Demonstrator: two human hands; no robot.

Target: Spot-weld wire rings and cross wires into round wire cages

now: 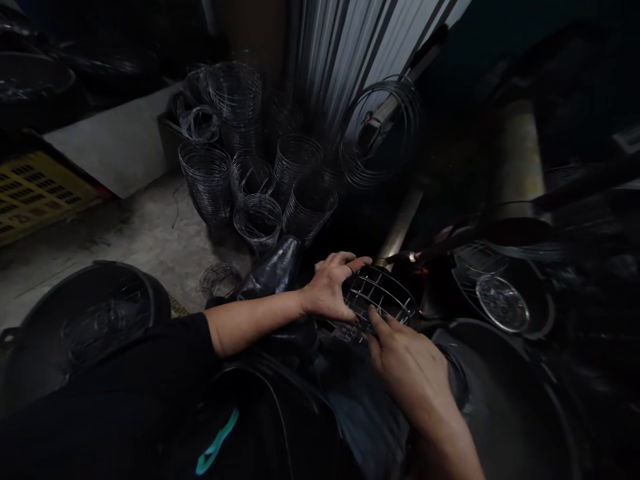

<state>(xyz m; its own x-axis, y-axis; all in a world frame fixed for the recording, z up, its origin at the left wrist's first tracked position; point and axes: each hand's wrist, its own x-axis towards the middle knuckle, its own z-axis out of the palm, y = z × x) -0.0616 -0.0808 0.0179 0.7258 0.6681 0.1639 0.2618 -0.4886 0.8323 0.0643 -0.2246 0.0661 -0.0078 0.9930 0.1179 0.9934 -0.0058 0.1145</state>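
A pale corrugated sheet [365,53] stands behind the work, its ridges long, straight and evenly spaced. Lower down, a wide dark tub [520,407] sits at the right, smooth and dull inside, and a second round tub [163,300] at the left has a thick rolled rim. The yellow crate [45,190] at the left edge is moulded in a grid of slots.

Beyond the hands rise nested stacks of wire baskets [205,177], thin shiny rings tapering downward, with a loose coil of bare wire [346,150] looped to their right.

The left hand [330,283] is spread wide around the left side of a single wire basket [379,292], fingers over the far rim and thumb on the near side, holding it. The right hand [413,357] has its fingertips against the basket's near edge; in this gloom I cannot tell whether they pinch the wire or only press it.

That basket, tilted between the hands in front of the body, should be light and springy: rigid at the crossings, ready to bend along single strands, perhaps slick and sharp at cut ends. The rim hoop looks the safest hold.

Smallest is a teal strip [217,443], flat and narrow, against dark material.
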